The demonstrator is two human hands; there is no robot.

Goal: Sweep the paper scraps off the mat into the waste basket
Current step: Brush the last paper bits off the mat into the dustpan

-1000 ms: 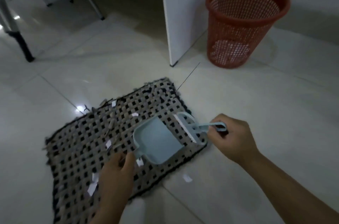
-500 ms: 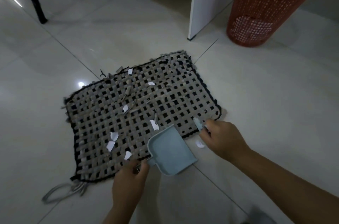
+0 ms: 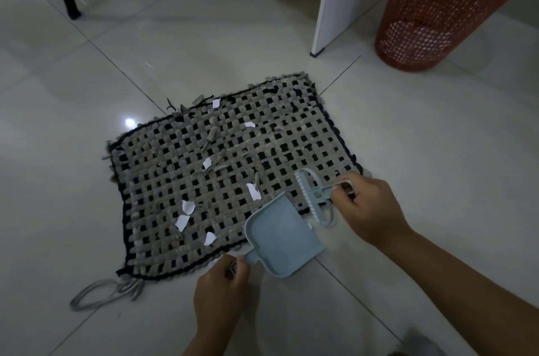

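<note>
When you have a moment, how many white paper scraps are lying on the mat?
7: one at the far edge, one behind centre, one mid-mat, one beside the dustpan, three near the front. Others may be hidden.

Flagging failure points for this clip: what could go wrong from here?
1. The scraps lie spread over an open-weave mat; the brush may push some into the gaps.
2. The dustpan sits half off the mat edge, so scraps could slip under its lip.
3. The basket stands apart; carrying may spill.
</note>
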